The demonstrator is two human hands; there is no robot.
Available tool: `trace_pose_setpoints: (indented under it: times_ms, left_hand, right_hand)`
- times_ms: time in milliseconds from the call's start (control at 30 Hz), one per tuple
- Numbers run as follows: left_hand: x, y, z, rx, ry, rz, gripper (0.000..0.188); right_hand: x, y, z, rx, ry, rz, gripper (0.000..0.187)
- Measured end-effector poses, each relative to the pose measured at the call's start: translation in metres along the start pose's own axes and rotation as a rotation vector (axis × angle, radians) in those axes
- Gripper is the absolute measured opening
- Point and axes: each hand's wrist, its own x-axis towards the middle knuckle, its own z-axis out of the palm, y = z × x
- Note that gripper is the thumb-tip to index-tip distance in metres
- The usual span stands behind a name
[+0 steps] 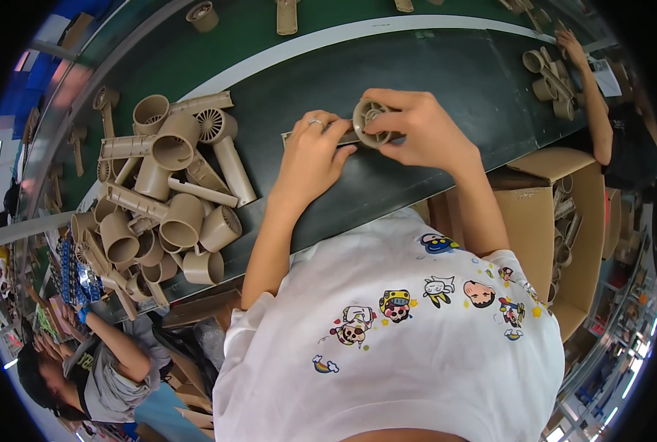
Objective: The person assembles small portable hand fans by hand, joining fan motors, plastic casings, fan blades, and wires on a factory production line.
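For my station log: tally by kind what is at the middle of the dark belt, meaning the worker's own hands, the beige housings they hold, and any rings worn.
Hands, left hand and right hand: 2
Beige housing, held by both: 1
Ring, on the left hand: 1
Total: 4

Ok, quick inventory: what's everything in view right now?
Beige fan housing: one, tan, held over the dark bench.
Pile of housings: many, tan, bench at the person's left.
Loose housings: a few, tan, on the green belt at the top.
Cardboard box: one, brown, right of the person, tan parts inside.
Co-worker's arm: one, upper right, by more tan parts.
Second co-worker: one, grey shirt, lower left.
White shirt: one, cartoon prints, the person's own.
Left hand: gripping the housing's handle.
Right hand: on the housing's round head.
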Motion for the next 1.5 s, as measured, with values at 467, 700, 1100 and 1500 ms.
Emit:
trace_pose_setpoints:
  times_ms: [467,700,1100,1500]
  left_hand:
    - [-0.004,-0.001,0.015,0.01,0.06,-0.03,0.027]
    - [-0.007,-0.003,0.017,0.019,0.055,-0.03,0.028]
    - [-0.004,0.003,0.024,0.044,0.072,-0.025,0.022]
    - [0.006,0.006,0.029,0.087,0.006,-0.135,0.008]
  right_hand:
    - [-0.009,0.007,-0.012,0.082,0.048,0.118,0.032]
    - [-0.009,0.007,-0.012,0.064,0.063,0.115,0.034]
    - [-0.006,0.005,0.0,0.126,0.043,0.093,0.033]
    - [-0.015,0.02,-0.004,0.411,0.013,0.178,0.028]
